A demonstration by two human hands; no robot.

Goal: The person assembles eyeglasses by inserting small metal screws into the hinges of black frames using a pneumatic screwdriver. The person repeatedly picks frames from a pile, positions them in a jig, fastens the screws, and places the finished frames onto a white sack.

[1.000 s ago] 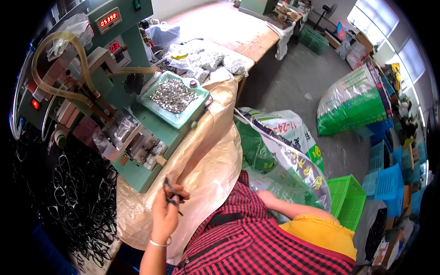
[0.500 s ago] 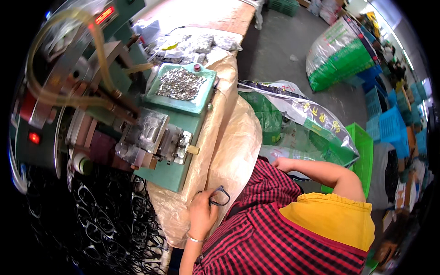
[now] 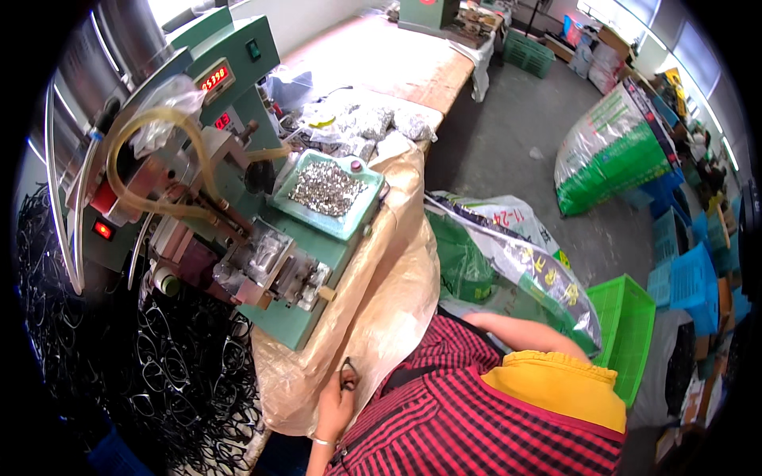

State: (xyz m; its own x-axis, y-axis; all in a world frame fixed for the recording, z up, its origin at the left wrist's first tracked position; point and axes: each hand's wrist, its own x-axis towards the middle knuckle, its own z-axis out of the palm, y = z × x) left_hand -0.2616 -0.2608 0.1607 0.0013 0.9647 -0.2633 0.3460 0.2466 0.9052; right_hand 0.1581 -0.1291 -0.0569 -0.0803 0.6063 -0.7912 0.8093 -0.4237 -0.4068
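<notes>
We pinch a dark eyeglass frame in the closed fingers of our left hand, over the tan sheet draped beside the green machine. Our right forearm runs past the checked garment near the green-and-white sack, but our right hand is hidden, so we cannot tell its grip. To our left lies a tangled heap of glasses, and on the machine we see a pale green tray of small shiny pieces.
</notes>
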